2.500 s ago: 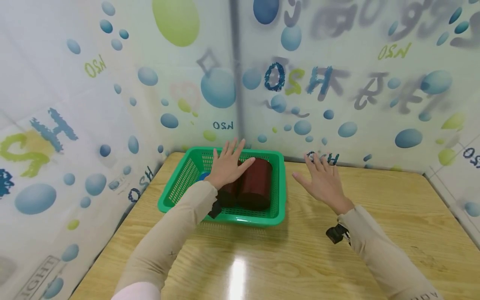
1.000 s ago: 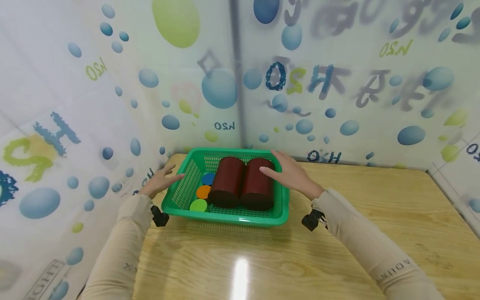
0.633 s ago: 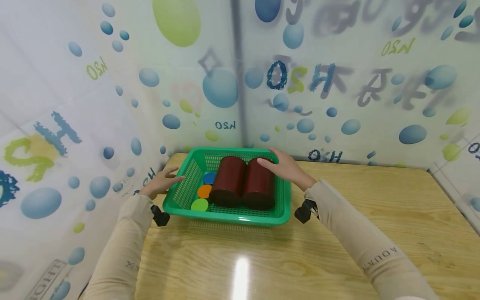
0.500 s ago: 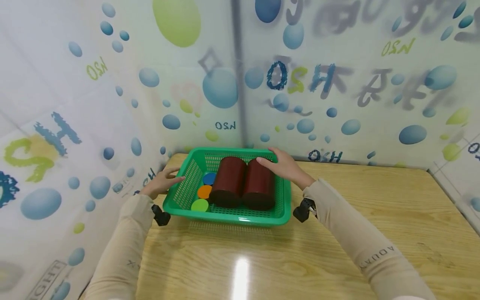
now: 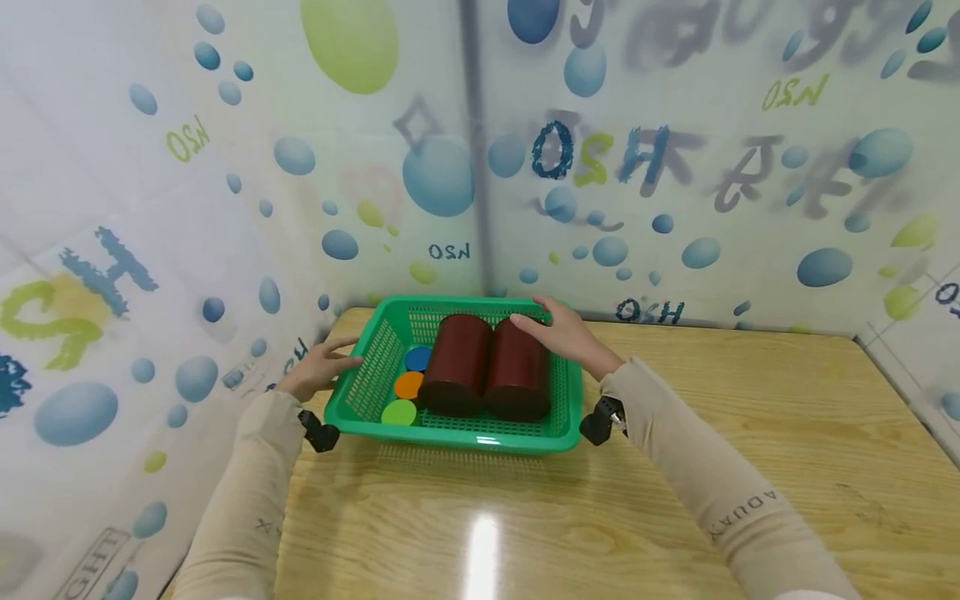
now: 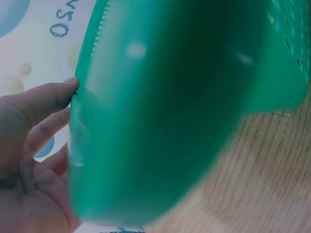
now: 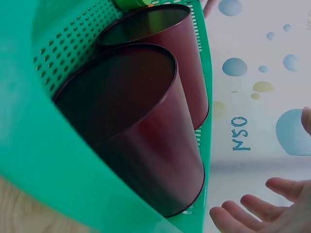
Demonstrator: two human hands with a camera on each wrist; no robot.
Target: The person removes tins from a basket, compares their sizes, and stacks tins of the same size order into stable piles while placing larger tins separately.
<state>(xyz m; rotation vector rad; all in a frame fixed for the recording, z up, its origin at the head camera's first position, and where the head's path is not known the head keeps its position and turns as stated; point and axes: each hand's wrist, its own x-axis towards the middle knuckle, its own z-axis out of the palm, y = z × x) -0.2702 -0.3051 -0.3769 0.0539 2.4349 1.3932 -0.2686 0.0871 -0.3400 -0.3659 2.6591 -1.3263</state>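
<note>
green basket [image 5: 450, 437] sits on the tabletop [image 5: 787, 400], long side toward the person, back edge near the printed wall sheet [image 5: 652, 267].

contents: two dark red cylinders, left one [image 5: 459, 358] and right one [image 5: 519, 367], both lying on their sides, round ends toward the person. they're side by side; can't tell if they actually touch. left of them, a row running back to front: blue round piece [image 5: 417, 358], orange round piece [image 5: 408, 385], lime round piece [image 5: 399, 412], lime nearest the front rim.

left hand [image 5: 318, 371]: at the basket's left rim, fingers loosely extended, thumb apart from them. left wrist view puts the thumb tip at the rim edge, other fingers partly hidden behind the basket. can't tell how hard it presses, if at all.

right hand [image 5: 567, 333]: over the far right corner, fingers spread, thumb above the far end of the right cylinder in head view. right wrist view has the fingertips just beside the rim, nothing pinched. contact not visible.

both arms in tan sleeves [image 5: 720, 475], black unit [image 5: 320, 433] on each wrist. bright light reflection [image 5: 482, 550] on the tabletop in front of the basket.
</note>
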